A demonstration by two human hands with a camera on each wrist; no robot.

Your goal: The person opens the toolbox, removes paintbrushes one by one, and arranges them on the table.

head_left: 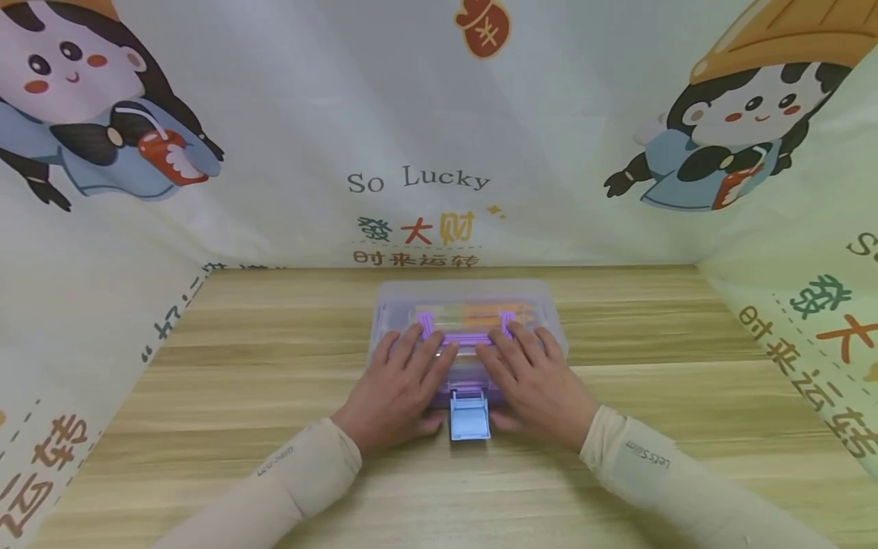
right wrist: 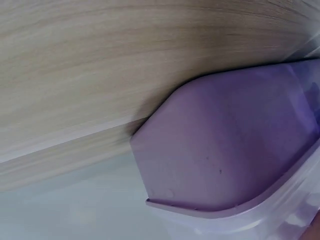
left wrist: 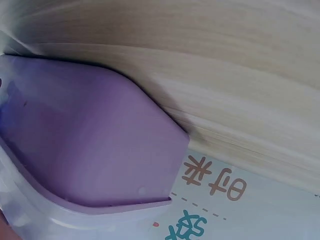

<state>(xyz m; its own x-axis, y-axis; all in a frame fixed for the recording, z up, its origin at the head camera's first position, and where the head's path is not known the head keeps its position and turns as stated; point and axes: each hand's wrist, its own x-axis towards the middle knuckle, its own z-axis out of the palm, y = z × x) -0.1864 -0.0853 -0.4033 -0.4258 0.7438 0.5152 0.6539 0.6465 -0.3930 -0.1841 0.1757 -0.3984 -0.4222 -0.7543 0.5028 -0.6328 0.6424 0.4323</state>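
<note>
Here's the purple box (head_left: pixel 469 291), flat on the wooden surface (head_left: pixel 274 343), left hand (head_left: pixel 400 386) resting across its left half, right hand (head_left: pixel 540 381) across its right! Each grip lies relaxed, fingers stretched toward the purple handle (head_left: pixel 469 338), wrapped around nothing; the blue latch (head_left: pixel 469 421) juts out between them.

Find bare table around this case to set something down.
Bare tabletop lies left of the purple carry case, to the left cloth, and right, to the right cloth. Only a thin strip separates case and back cloth. Crowded: the front, where thumbs flank the blue latch.
</note>
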